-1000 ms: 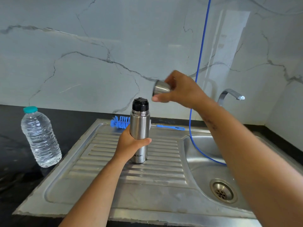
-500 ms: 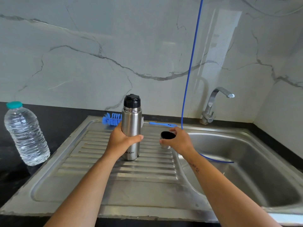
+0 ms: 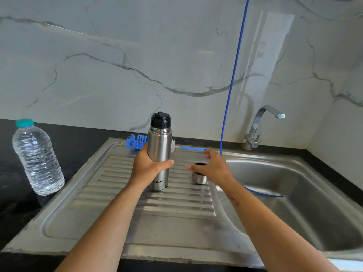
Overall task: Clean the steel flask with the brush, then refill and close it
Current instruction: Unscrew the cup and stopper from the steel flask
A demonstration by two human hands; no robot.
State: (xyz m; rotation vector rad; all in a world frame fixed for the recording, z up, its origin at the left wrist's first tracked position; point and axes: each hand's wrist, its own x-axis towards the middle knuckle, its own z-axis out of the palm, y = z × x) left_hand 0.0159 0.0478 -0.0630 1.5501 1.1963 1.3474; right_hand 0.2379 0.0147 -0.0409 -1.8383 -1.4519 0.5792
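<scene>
The steel flask (image 3: 159, 152) stands upright on the ribbed drainboard (image 3: 149, 205), its black inner stopper (image 3: 160, 119) on top. My left hand (image 3: 146, 167) is wrapped around its middle. The steel cup lid (image 3: 199, 176) sits mouth up on the drainboard just right of the flask. My right hand (image 3: 213, 167) hovers over the lid with fingers spread, holding nothing. The blue bottle brush (image 3: 137, 141) lies behind the flask along the drainboard's back edge, its handle (image 3: 193, 148) pointing right.
A clear plastic water bottle (image 3: 37, 158) with a teal cap stands on the black counter at the left. The sink basin (image 3: 294, 193) lies to the right, with a tap (image 3: 261, 124) behind it. A blue hose (image 3: 232, 79) hangs down the marble wall into the basin.
My right hand brought the cup lid down from above the flask, set it on the drainboard and let go. The left hand kept its hold on the flask.
</scene>
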